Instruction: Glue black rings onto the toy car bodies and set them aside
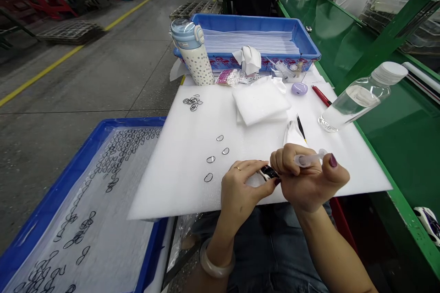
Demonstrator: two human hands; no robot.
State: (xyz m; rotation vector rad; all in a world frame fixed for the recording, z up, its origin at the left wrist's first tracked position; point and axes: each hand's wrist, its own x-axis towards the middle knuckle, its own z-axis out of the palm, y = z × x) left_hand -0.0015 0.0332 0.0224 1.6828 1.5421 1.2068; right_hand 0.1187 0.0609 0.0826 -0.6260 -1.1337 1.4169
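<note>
My left hand (pixel 242 188) pinches a small glossy black-and-white piece (pixel 268 172), shaped like a toy car, between thumb and fingers. Closed around a translucent plastic syringe (pixel 305 160), my right hand (pixel 305 176) has its thumb up near the syringe's end. The syringe's tip is hidden by the fingers, close to the piece. Several thin black oval rings (pixel 208 177) lie apart on the white foam sheet (pixel 172 183), left of my hands. Just beyond my right hand are black tweezers (pixel 301 127) and a white cloth (pixel 293 135).
A pile of black rings (pixel 193 101), folded foam pads (pixel 261 101), a dotted bottle (pixel 195 57), a clear bottle (pixel 357 100) and a red pen (pixel 321 95) surround the work area. Blue trays stand behind (pixel 250 20) and at left (pixel 103 137). A green bench (pixel 388 137) runs along the right.
</note>
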